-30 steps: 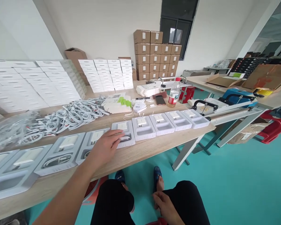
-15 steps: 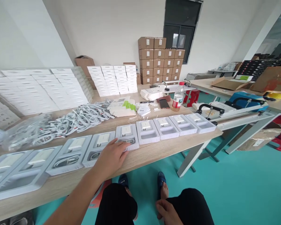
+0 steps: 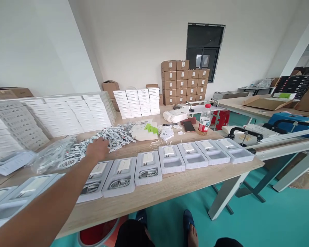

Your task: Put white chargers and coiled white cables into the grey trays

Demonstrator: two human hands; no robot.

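My left hand [image 3: 98, 150] reaches into a heap of white coiled charging cables [image 3: 119, 137] on the table. Its fingers are bent down among the cables with the tips hidden, so I cannot make out whether they grip one. In front runs a row of white plastic trays, each with a white charger plug in its upper recess. Coiled cables lie in the lower recess of one tray [image 3: 148, 183] and its left neighbours. The trays to its right, such as this tray [image 3: 172, 169], have bare lower recesses. My right hand is out of view.
White boxes [image 3: 92, 111] stand stacked behind the cables, brown cartons [image 3: 181, 84] by the wall. A bottle [image 3: 204, 120], a phone [image 3: 189, 126] and paper cards [image 3: 167, 133] lie or stand mid-table. Clamp rails [image 3: 273, 147] adjoin the right end. A bucket [image 3: 99, 233] sits below.
My left hand has left the cable in a middle tray and moved up and left to the cable heap. The right hand has dropped out of view, and the camera has shifted.
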